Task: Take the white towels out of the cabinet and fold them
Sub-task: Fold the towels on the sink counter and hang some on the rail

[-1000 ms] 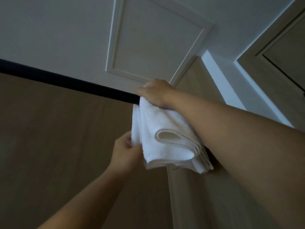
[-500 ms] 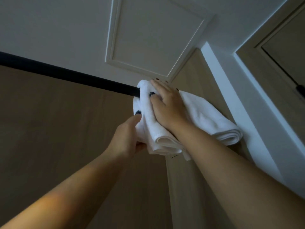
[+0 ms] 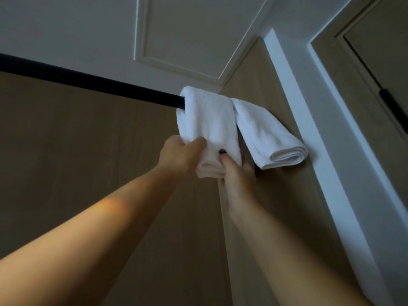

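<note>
Both arms reach up toward a black hanging rail (image 3: 88,81) that runs across the wood-lined inside of the cabinet (image 3: 77,162). Two folded white towels are draped over the rail's right end, side by side and touching at the top. The left towel (image 3: 209,120) hangs straight down; the right towel (image 3: 269,133) slants off to the right, its rolled lower end lying against the cabinet's wooden side panel (image 3: 276,96), near the white door frame (image 3: 320,140).

The left hand (image 3: 178,155) grips the lower left edge of the left towel, thumb curled over the front of the cloth. The right hand (image 3: 236,175) pinches the same towel's lower right corner from below, one dark-painted fingernail showing against the white. So both hands hold the bottom of the left towel, which sits directly between them and rises above them to the rail. The right towel is untouched, just beside and above the right hand.

Overhead is a white ceiling (image 3: 66,29) with a moulded rectangular panel (image 3: 194,34). At the far right stands a brown door (image 3: 375,62) with a dark fitting on it.
</note>
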Motion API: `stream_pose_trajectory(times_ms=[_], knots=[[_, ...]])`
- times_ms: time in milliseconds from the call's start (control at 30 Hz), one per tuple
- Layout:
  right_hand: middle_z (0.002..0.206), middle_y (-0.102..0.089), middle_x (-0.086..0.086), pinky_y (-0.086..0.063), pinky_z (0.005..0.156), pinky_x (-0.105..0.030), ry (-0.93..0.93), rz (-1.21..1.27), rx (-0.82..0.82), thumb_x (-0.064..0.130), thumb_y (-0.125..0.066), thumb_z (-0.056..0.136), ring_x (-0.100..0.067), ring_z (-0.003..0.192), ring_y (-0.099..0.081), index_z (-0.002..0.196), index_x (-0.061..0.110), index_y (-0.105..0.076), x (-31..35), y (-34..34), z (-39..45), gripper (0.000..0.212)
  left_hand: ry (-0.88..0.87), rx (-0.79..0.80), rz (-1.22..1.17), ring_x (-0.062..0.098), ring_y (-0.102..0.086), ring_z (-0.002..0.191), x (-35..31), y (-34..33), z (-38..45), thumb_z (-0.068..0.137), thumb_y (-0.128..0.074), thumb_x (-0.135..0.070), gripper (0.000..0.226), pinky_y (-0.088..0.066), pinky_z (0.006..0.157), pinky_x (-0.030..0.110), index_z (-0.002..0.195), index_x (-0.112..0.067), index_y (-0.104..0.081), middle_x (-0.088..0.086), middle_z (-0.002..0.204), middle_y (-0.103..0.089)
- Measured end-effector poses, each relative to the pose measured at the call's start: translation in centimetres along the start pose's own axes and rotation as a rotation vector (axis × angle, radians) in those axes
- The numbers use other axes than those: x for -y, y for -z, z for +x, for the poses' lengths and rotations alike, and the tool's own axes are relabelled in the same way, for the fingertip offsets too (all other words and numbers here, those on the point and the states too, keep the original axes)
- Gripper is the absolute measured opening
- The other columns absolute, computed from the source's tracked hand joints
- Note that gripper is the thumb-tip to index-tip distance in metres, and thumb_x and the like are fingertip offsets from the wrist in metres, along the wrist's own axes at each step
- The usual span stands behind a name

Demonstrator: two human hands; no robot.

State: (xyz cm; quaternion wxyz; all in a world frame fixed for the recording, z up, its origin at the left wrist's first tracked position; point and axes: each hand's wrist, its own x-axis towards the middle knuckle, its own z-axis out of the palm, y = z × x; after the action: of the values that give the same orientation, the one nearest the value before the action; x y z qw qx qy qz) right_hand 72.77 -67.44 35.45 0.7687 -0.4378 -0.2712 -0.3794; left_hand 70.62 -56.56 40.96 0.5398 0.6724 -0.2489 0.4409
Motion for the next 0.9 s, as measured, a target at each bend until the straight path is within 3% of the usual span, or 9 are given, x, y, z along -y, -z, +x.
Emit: stream_pose_trajectory(times_ms=[100, 233, 400, 567, 667, 733, 767, 800, 900], knots=[[0.108, -0.069, -0.003, -0.053, 0.091, -0.037, -0.374, 0.368, 0.089, 0.041, -0.077, 0.078, -0.019, 0.102, -0.065, 0.118, 0.018, -0.062, 0.3, -0.4, -0.4, 0.048, 0.029, 0.043, -0.038, 0.022, -0.069, 0.075, 0.1, 0.4, 0.0, 0.088, -0.065, -0.027, 0.020, -0.058, 0.074, 0.036, 0.085, -0.007, -0.069, 0.008, 0.083, -0.072], [0.098, -0.076, -0.009, -0.060, 0.078, -0.036, -0.359, 0.599, 0.068, 0.033, -0.083, 0.074, -0.024, 0.089, -0.074, 0.113, 0.010, -0.066, 0.5, -1.0, -1.2, 0.049, 0.084, 0.050, -0.060, 0.028, -0.073, 0.087, -0.2, 0.7, -0.4, 0.089, -0.069, -0.030, 0.029, -0.059, 0.085, 0.045, 0.092, -0.001, -0.071, 0.013, 0.094, -0.074], [0.096, -0.072, -0.006, -0.061, 0.072, -0.032, -0.359, 0.373, -0.160, 0.041, -0.086, 0.069, -0.021, 0.085, -0.073, 0.096, 0.013, -0.064, 1.5, -1.9, -1.4, 0.044, 0.109, -0.003, -0.032, 0.033, -0.072, 0.085, -0.3, 1.3, -2.3, 0.085, -0.074, -0.036, 0.038, -0.059, 0.083, 0.048, 0.086, 0.002, -0.071, 0.016, 0.088, -0.074], [0.099, -0.069, -0.009, -0.059, 0.070, -0.034, -0.410, 0.152, -0.060, 0.050, -0.080, 0.074, -0.023, 0.087, -0.070, 0.103, 0.012, -0.062, 3.3, -1.0, -1.9, 0.051, 0.110, 0.010, -0.024, 0.025, -0.058, 0.067, -0.2, 3.1, -4.6, 0.086, -0.071, -0.033, 0.043, -0.057, 0.078, 0.042, 0.087, 0.010, -0.068, 0.013, 0.074, -0.068], [0.102, -0.067, -0.011, -0.059, 0.080, -0.038, -0.403, -0.106, -0.039, 0.052, -0.069, 0.084, -0.024, 0.088, -0.067, 0.107, 0.012, -0.063, 4.4, 0.3, -2.8, 0.047, 0.126, 0.056, 0.016, 0.023, -0.042, 0.071, -0.3, 4.6, -6.2, 0.089, -0.066, -0.029, 0.024, -0.039, 0.068, 0.033, 0.080, -0.006, -0.066, 0.011, 0.075, -0.053], [0.101, -0.068, -0.010, -0.059, 0.079, -0.038, -0.322, -0.329, -0.048, 0.049, -0.062, 0.090, -0.024, 0.088, -0.068, 0.112, 0.012, -0.064, 4.9, 1.0, -4.0, 0.043, 0.134, 0.087, 0.104, 0.024, -0.038, 0.075, -0.8, 5.5, -7.3, 0.089, -0.064, -0.030, 0.022, -0.047, 0.068, 0.036, 0.093, -0.008, -0.066, 0.015, 0.087, -0.063], [0.102, -0.068, -0.010, -0.059, 0.081, -0.040, -0.279, -0.430, -0.053, 0.046, -0.059, 0.091, -0.025, 0.090, -0.068, 0.117, 0.011, -0.062, 5.2, 1.3, -4.8, 0.043, 0.145, 0.099, 0.146, 0.047, -0.061, 0.091, -1.0, 5.9, -7.8, 0.090, -0.063, -0.031, 0.035, -0.054, 0.074, 0.040, 0.111, -0.003, -0.066, 0.019, 0.105, -0.069], [0.104, -0.068, -0.010, -0.058, 0.085, -0.042, -0.245, -0.523, -0.054, 0.043, -0.057, 0.093, -0.027, 0.092, -0.067, 0.122, 0.011, -0.060, 5.4, 1.6, -5.5, 0.044, 0.153, 0.104, 0.172, 0.026, -0.052, 0.119, -1.3, 6.3, -8.2, 0.091, -0.061, -0.031, 0.048, -0.056, 0.079, 0.042, 0.126, 0.001, -0.058, 0.019, 0.119, -0.066], [0.096, -0.062, -0.011, -0.053, 0.087, -0.044, -0.165, -0.815, 0.022, 0.035, -0.048, 0.099, -0.031, 0.091, -0.062, 0.114, 0.008, -0.061, 6.9, 2.3, -7.7, 0.034, 0.139, 0.126, 0.224, 0.030, -0.065, 0.104, -1.8, 7.4, -9.4, 0.091, -0.058, -0.029, 0.053, -0.055, 0.073, 0.031, 0.139, -0.007, -0.051, 0.015, 0.112, -0.067]])
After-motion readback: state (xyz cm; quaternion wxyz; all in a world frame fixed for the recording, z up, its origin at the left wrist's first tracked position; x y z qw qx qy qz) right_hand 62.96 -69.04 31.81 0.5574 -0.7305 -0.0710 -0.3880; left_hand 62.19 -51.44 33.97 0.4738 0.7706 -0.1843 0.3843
